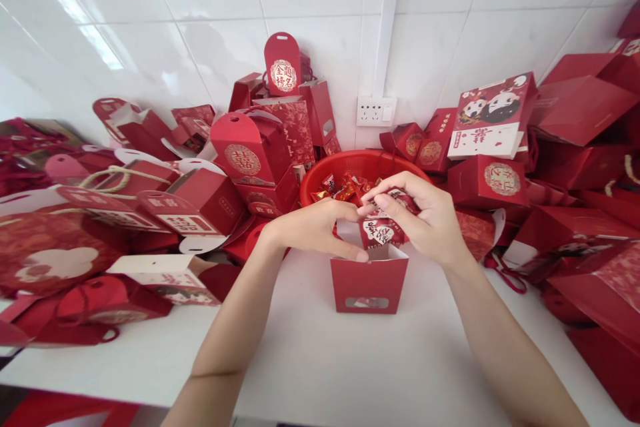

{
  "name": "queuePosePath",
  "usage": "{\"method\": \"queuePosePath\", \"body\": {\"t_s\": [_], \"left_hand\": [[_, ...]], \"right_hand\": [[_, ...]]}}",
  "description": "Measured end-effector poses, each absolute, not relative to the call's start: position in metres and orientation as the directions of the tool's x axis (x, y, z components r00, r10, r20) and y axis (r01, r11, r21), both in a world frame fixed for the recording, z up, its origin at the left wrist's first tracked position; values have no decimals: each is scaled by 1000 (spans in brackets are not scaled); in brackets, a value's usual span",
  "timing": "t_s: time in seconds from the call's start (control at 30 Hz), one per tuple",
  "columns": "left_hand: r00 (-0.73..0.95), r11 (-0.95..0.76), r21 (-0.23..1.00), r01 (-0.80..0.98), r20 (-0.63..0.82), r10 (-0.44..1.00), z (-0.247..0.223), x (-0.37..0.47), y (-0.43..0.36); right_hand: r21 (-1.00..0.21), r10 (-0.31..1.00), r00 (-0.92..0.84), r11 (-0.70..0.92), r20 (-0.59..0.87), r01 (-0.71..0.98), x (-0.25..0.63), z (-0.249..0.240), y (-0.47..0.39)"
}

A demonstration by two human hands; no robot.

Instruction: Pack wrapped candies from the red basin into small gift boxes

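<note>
An open red gift box stands upright on the white table, with a small oval window low on its front. My left hand grips its upper left side, thumb at the front rim and fingers reaching behind the white inner flap. My right hand curls over a dark red printed piece with a white patch and dark characters, at the box's mouth. Whether that piece is a lid panel or a separate packet, I cannot tell. The fingertips of both hands nearly meet above it.
Behind the box sits a red plastic basket of wrapped sweets. Several red gift boxes are piled at left, and more boxes crowd the right. A tiled wall with a socket rises behind the white table.
</note>
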State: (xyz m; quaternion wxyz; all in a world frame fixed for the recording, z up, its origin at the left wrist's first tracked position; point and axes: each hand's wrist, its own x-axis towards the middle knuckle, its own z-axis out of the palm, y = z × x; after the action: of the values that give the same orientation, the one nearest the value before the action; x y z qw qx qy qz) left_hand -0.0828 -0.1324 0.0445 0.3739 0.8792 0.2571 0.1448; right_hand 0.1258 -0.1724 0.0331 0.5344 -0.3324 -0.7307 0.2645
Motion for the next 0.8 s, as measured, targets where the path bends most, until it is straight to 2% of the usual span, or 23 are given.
{"method": "queuePosePath", "body": {"t_s": [0.3,0.43,0.53,0.67,0.8], "left_hand": [[818,-603,710,362,68,571,43,-83,-129],[832,-604,725,330,78,549,45,-83,-129],[841,-615,724,314,88,533,46,-82,-129],[840,-613,720,326,77,536,46,-81,-130],[826,-607,705,368,53,562,46,-82,-130]], "right_hand": [[-783,794,-263,597,548,174,123,30,-168],[-809,828,-165,559,536,180,137,39,-168],[-816,873,-107,483,476,317,154,50,-169],[-732,932,-220,363,289,576,164,58,-172],[-721,937,-327,313,126,619,159,55,-174]]}}
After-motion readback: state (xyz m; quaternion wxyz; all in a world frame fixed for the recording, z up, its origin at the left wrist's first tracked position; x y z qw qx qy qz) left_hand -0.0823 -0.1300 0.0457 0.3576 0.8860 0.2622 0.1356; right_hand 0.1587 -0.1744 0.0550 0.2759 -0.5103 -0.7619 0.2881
